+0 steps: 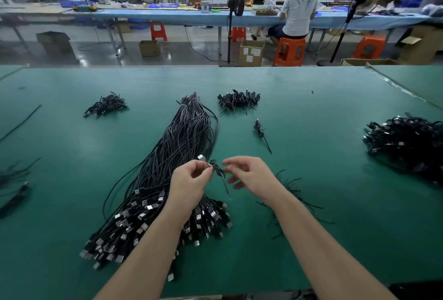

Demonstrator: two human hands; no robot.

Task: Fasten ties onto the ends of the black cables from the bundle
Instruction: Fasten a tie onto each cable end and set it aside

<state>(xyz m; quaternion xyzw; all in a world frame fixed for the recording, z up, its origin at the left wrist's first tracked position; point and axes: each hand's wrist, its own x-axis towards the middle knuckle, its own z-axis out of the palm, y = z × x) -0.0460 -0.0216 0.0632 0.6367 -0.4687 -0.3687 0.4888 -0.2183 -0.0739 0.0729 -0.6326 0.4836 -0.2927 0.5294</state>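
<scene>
A long bundle of black cables (182,136) with USB plugs at its near end lies on the green table (311,180), running from the middle toward the lower left. Above its right side my left hand (191,180) pinches one cable end (217,168), whose metal plug sticks up past my fingers. A thin black tie hangs down from that cable end. My right hand (251,175) is just right of it, thumb and forefinger pinching the tie at the cable. Loose black ties (291,187) lie under my right wrist.
One coiled, tied cable (260,132) lies to the right of the bundle. Small piles of cables sit at the back left (105,105) and back middle (238,100); a big pile (407,141) is at the right edge. People work at a far bench.
</scene>
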